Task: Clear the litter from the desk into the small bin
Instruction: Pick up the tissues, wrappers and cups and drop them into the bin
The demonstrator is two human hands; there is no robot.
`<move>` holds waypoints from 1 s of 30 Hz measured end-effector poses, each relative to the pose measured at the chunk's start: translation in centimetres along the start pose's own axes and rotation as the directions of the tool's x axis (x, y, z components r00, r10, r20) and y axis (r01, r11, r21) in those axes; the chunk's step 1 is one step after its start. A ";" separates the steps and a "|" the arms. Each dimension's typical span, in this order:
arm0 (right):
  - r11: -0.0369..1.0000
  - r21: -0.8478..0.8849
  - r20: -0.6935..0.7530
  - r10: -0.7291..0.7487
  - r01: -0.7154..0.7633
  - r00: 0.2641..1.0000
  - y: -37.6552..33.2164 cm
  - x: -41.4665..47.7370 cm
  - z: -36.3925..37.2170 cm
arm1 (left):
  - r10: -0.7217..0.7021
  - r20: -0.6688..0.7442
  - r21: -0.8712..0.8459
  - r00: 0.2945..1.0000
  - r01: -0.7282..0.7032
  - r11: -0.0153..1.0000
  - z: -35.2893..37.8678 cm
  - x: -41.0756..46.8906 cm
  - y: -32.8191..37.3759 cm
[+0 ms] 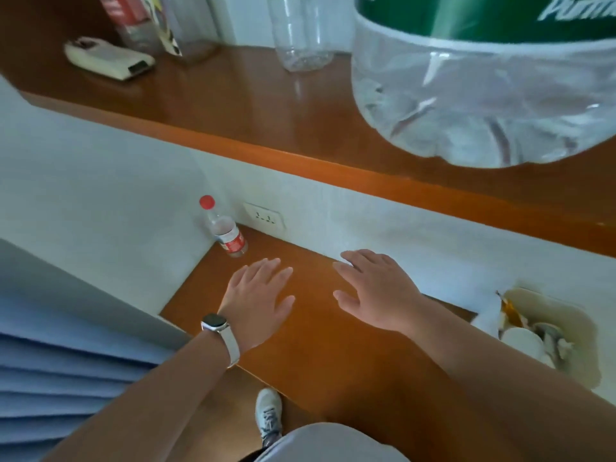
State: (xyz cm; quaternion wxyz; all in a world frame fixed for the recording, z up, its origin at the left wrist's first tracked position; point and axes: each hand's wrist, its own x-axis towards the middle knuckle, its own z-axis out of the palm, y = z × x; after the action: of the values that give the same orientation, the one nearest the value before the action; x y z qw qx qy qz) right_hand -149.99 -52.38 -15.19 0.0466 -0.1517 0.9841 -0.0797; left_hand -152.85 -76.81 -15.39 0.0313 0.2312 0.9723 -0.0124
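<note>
On the desk (316,345) the red-capped bottle (227,234) stands just beyond the empty, splayed left grip (257,303), right grip (378,291) the same

I read white letters "Puri", cut off, on the green label (483,18) of the large clear plastic bottle (483,95). Below and left of it, the small red-capped clear bottle (225,230) has a red label too blurred to read.

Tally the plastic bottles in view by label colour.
Red label: 2, the red-capped bottle and the far-left shelf bottle.
Green label: 1, the large bottle.
No label showing: 1, the clear bottle.
Total: 4.
</note>
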 end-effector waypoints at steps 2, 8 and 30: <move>1.000 -0.011 0.015 0.004 -0.004 1.000 -1.8 1.8 0.3 | 0.004 -0.007 0.005 1.000 -0.004 1.000 0.3 0.0 -2.6; 0.996 -0.057 0.027 0.071 -0.069 0.997 -7.1 7.7 0.9 | 0.058 0.003 0.058 0.998 -0.058 0.997 1.2 0.6 -10.9; 0.560 0.548 0.291 0.568 -0.621 0.770 -16.6 25.1 7.5 | -0.206 0.138 -0.719 0.969 0.241 0.652 7.9 10.5 -26.4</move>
State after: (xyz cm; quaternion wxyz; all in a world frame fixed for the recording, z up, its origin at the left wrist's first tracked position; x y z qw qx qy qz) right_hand -168.09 -76.71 -21.47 0.1571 0.2099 0.8916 -0.3693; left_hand -173.64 -95.99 -23.76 0.1405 0.0776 0.9161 0.3674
